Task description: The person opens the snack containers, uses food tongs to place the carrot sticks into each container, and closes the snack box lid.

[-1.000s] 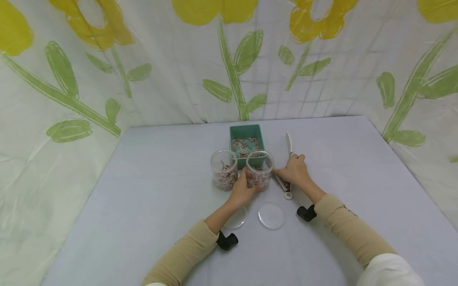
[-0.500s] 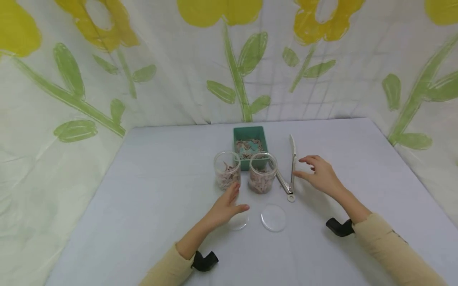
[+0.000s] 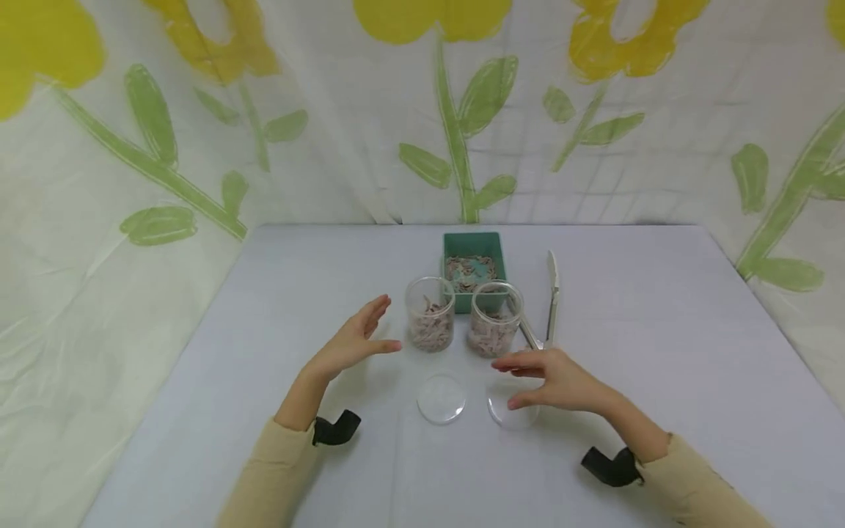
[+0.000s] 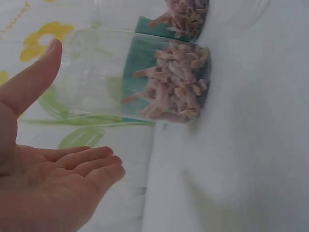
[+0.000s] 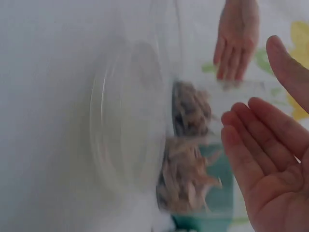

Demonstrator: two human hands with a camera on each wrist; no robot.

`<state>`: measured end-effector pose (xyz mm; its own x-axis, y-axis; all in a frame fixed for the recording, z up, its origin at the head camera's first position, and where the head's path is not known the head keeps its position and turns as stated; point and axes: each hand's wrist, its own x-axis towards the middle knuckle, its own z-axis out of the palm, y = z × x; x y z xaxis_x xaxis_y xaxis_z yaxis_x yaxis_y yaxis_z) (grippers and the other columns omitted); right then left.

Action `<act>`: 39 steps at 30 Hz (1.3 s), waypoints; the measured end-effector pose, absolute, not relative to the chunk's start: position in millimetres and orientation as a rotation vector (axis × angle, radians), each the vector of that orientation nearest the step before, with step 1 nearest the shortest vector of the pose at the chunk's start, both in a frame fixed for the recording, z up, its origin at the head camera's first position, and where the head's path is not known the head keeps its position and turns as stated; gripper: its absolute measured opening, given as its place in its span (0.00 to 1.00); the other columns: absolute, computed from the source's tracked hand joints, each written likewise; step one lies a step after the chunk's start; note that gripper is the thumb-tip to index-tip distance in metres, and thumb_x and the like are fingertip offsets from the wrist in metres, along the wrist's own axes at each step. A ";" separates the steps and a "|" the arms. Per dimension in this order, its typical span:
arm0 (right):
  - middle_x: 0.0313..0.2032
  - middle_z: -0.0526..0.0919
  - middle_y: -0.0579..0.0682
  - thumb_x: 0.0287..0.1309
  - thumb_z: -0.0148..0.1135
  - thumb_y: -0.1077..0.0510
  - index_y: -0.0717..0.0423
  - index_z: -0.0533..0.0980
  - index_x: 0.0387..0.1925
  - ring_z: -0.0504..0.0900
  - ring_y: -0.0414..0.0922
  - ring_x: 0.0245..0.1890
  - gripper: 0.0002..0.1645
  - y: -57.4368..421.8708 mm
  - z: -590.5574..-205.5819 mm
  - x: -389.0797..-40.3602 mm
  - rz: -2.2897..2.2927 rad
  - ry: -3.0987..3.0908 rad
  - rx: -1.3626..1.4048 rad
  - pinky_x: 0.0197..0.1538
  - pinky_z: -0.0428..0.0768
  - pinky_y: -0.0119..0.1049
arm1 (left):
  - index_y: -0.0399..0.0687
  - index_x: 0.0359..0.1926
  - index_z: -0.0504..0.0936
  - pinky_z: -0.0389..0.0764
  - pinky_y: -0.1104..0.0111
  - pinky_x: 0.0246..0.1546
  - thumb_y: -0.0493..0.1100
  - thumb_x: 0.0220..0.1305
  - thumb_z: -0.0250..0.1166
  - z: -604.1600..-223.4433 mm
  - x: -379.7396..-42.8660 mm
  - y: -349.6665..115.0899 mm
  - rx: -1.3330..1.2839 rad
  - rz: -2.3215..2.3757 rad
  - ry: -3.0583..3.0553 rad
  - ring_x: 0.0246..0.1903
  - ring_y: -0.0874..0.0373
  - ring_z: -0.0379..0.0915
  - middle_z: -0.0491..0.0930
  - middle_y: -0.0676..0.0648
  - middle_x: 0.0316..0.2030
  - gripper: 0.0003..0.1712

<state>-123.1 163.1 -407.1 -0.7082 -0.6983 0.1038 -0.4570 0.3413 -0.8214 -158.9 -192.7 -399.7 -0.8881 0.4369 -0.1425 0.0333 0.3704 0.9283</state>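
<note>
Two clear jars stand side by side, a left jar (image 3: 430, 326) and a right jar (image 3: 494, 334), each partly filled with pinkish-brown shreds (image 4: 176, 82). My left hand (image 3: 353, 341) is beside the left jar, thumb and fingers spread apart with nothing between them. Over the right clear lid (image 3: 511, 414) hovers my right hand (image 3: 551, 381), its fingers extended and holding nothing; it hides part of that lid. The left clear lid (image 3: 441, 400) lies flat in front of the left jar.
Behind the jars sits a green tray (image 3: 472, 242) with more shreds on its bottom. Metal tongs (image 3: 553, 293) lie spread on the table to the right of the jars, partly hidden by the right jar and hand. A flower-printed curtain (image 3: 370, 110) hangs behind the table.
The left hand has let go of the right jar and moved left beside the left jar. My right hand has left the tongs on the table and come in over the right lid.
</note>
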 end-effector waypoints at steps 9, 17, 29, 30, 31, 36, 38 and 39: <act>0.62 0.73 0.59 0.39 0.81 0.54 0.66 0.69 0.64 0.73 0.56 0.61 0.50 86.2 -431.7 -141.9 -1.110 2.347 -1.098 0.59 0.74 0.47 | 0.39 0.76 0.40 0.47 0.53 0.71 0.34 0.55 0.73 -427.1 -191.3 -165.0 0.336 1.731 2.126 0.73 0.41 0.40 0.45 0.35 0.74 0.60; 0.60 0.75 0.62 0.32 0.83 0.56 0.71 0.70 0.61 0.72 0.56 0.61 0.52 68.1 -438.1 -132.0 -0.869 2.428 -1.130 0.64 0.69 0.45 | 0.34 0.75 0.46 0.46 0.53 0.71 0.29 0.50 0.73 -433.9 -194.9 -154.3 0.420 1.796 2.068 0.73 0.40 0.41 0.47 0.35 0.74 0.57; 0.64 0.72 0.57 0.39 0.81 0.54 0.65 0.69 0.65 0.70 0.54 0.63 0.50 96.6 -396.1 -138.6 -1.166 2.280 -1.030 0.60 0.73 0.46 | 0.36 0.69 0.64 0.56 0.51 0.68 0.30 0.49 0.74 -436.4 -187.8 -162.3 0.371 1.860 2.216 0.70 0.45 0.54 0.62 0.41 0.70 0.46; 0.64 0.71 0.58 0.40 0.81 0.56 0.65 0.68 0.65 0.69 0.55 0.64 0.50 103.1 -388.0 -139.9 -1.240 2.238 -1.014 0.61 0.72 0.46 | 0.36 0.69 0.65 0.57 0.51 0.68 0.30 0.49 0.75 -435.2 -186.6 -164.7 0.378 1.857 2.221 0.69 0.44 0.56 0.63 0.41 0.69 0.46; 0.65 0.70 0.58 0.40 0.80 0.57 0.65 0.67 0.66 0.67 0.53 0.66 0.50 109.6 -380.0 -141.2 -1.298 2.201 -0.997 0.62 0.71 0.45 | 0.35 0.69 0.65 0.57 0.51 0.68 0.30 0.48 0.75 -433.5 -185.5 -166.6 0.395 1.850 2.226 0.69 0.43 0.57 0.63 0.40 0.69 0.46; 0.67 0.65 0.62 0.40 0.79 0.64 0.68 0.64 0.67 0.62 0.47 0.68 0.52 130.5 -354.2 -145.4 -1.526 2.146 -0.969 0.64 0.67 0.44 | 0.33 0.67 0.66 0.58 0.52 0.67 0.31 0.45 0.77 -422.4 -175.4 -165.0 0.499 1.775 2.234 0.68 0.44 0.58 0.65 0.37 0.67 0.47; 0.68 0.65 0.62 0.40 0.78 0.65 0.68 0.63 0.68 0.62 0.48 0.68 0.52 133.3 -351.8 -147.6 -1.564 2.178 -0.970 0.64 0.66 0.44 | 0.32 0.67 0.66 0.59 0.53 0.67 0.30 0.45 0.77 -417.5 -169.1 -160.4 0.541 1.746 2.227 0.68 0.45 0.58 0.66 0.37 0.67 0.47; 0.68 0.64 0.62 0.40 0.78 0.66 0.68 0.63 0.68 0.63 0.49 0.68 0.52 134.1 -351.3 -148.7 -1.574 2.197 -0.963 0.64 0.66 0.43 | 0.32 0.67 0.66 0.59 0.53 0.67 0.30 0.45 0.77 -415.7 -166.1 -157.6 0.561 1.732 2.222 0.68 0.46 0.58 0.66 0.36 0.66 0.47</act>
<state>-148.7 134.1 -351.3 -0.7418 -0.6523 0.1555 -0.3568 0.1876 -0.9151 -166.1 -157.6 -415.7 -0.8891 0.4570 0.0260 0.1368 0.2110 0.9679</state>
